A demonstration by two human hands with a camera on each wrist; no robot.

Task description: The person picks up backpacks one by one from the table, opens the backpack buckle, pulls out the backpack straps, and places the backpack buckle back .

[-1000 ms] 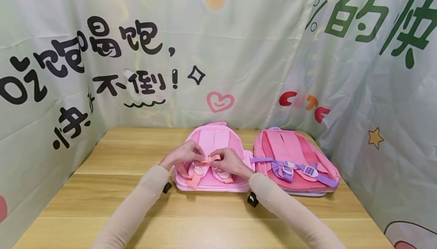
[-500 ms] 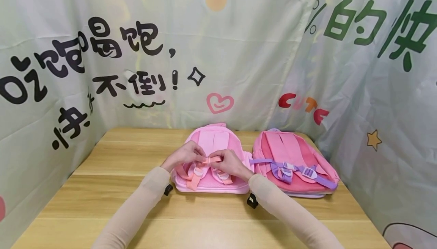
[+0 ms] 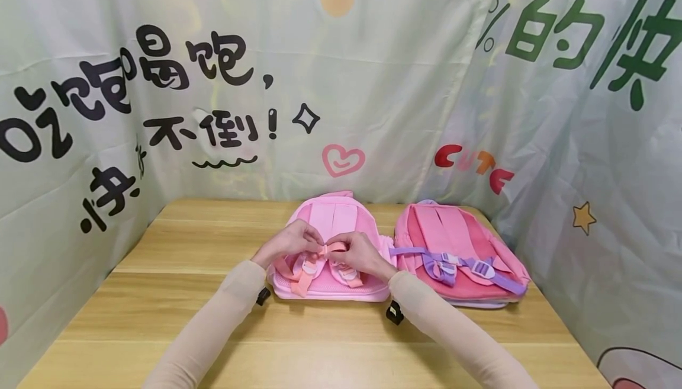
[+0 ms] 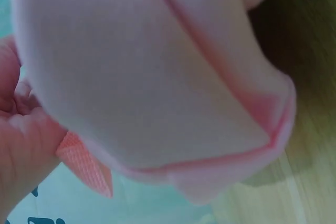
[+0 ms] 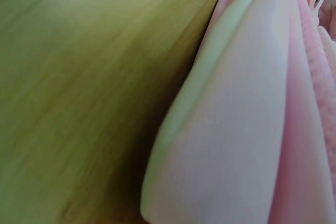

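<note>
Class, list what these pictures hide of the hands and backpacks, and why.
Head view: parts of the orange strap, covered by the left hand and right hand.
Head view: undersides of the light pink backpack and purple-strapped backpack, turned to the table.
Left wrist view: part of the left hand, past the left edge.

purple-strapped backpack [image 3: 444, 223]: right | wood-grain table [image 3: 186, 253]: beneath | printed cloth [image 3: 394, 93]: behind

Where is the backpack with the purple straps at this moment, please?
In the head view, the pink backpack with purple straps lies on the wooden table, just right of the light pink backpack whose orange strap the right hand pinches.
</note>
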